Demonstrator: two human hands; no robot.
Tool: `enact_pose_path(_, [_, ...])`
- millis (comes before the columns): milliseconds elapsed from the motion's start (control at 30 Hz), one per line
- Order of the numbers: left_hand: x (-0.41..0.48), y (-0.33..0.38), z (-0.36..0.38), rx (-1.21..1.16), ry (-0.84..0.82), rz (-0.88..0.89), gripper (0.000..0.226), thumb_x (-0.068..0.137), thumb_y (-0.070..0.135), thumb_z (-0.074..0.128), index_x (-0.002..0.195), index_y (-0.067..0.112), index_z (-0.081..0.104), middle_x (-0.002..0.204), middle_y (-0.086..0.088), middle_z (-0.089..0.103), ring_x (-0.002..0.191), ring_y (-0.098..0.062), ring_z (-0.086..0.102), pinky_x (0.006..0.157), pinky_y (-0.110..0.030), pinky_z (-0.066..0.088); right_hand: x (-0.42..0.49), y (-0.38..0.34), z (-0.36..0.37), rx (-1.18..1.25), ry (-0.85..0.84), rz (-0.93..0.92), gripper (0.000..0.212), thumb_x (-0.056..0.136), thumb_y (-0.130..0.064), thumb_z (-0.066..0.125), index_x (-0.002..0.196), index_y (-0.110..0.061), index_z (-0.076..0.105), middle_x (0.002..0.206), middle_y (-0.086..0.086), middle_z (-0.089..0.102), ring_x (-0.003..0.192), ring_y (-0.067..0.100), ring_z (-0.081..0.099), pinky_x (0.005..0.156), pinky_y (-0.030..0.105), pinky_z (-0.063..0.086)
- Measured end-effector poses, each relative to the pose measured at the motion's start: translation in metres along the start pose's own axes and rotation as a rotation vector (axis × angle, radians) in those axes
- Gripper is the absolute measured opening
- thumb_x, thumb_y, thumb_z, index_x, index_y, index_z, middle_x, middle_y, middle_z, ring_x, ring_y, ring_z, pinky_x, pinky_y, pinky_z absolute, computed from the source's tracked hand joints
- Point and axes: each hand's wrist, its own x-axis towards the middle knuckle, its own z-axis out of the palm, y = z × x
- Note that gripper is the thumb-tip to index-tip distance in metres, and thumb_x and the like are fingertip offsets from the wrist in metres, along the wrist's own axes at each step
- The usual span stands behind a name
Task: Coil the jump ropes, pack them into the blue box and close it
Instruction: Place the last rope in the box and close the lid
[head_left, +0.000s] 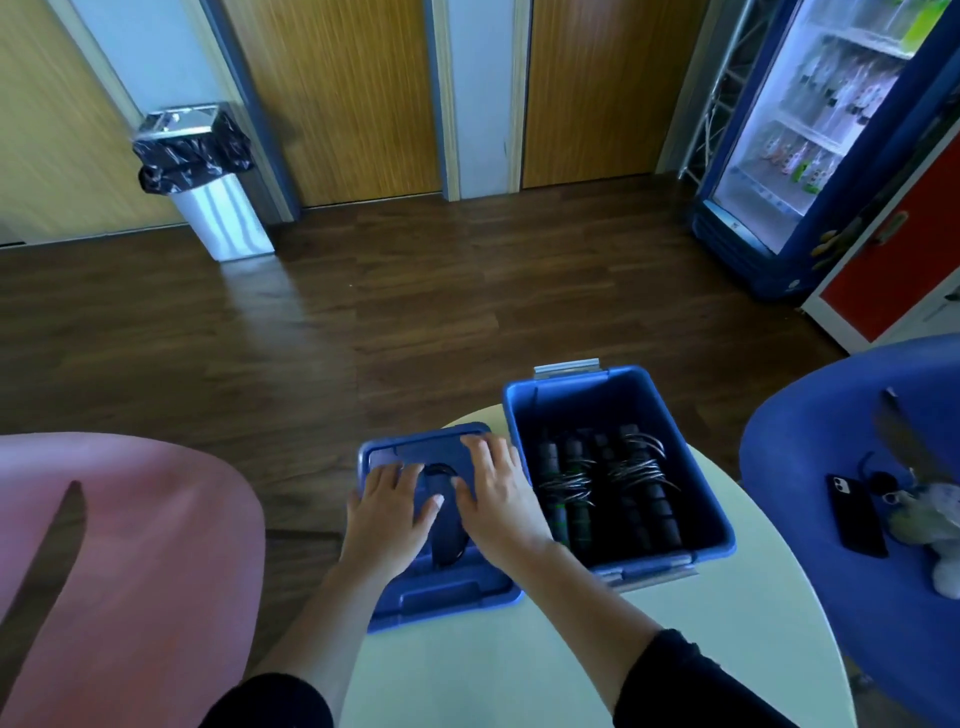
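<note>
The blue box (618, 467) stands open on the white table (519, 675), right of the lid (441, 582). Coiled ropes (608, 483) with black handles lie side by side inside the box. The lid lies flat on the table's left edge. Left hand (389, 514) and right hand (498, 493) rest flat on the lid, fingers spread, gripping nothing. A phone (854, 514) lies on the blue chair (831, 597), far right.

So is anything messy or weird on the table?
Nothing is spilled or broken. The coiled jump ropes lie neatly in the open blue box. One small oddity: the blue lid, under the left hand and the right hand, juts out past the round white table's edge.
</note>
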Motion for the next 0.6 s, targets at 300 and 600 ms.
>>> enact_pose_path(300, [0.002, -0.059, 0.043, -0.023, -0.227, -0.189, 0.078, 0.095, 0.059, 0.041, 0.155, 0.022, 0.006, 0.157, -0.019, 0.013, 0.144, -0.036, 0.019, 0.112, -0.049, 0.029, 0.0, 0.017, 0.087, -0.253, -0.32, 0.587, 0.097, 0.092, -0.054, 0.049, 0.15, -0.003, -0.01, 0.157, 0.022, -0.001, 0.146, 0.036, 0.006, 0.118, 0.039, 0.019])
enact_pose_path(600, [-0.003, -0.073, 0.048, -0.2, -0.19, -0.132, 0.082, 0.092, 0.052, 0.053, 0.154, 0.019, 0.011, 0.15, -0.016, 0.025, 0.138, -0.033, 0.028, 0.111, -0.043, 0.034, -0.007, 0.005, 0.089, -0.297, -0.204, 0.56, 0.093, 0.089, -0.047, 0.058, 0.15, -0.005, 0.003, 0.152, 0.018, 0.021, 0.139, 0.03, 0.023, 0.114, 0.035, 0.024])
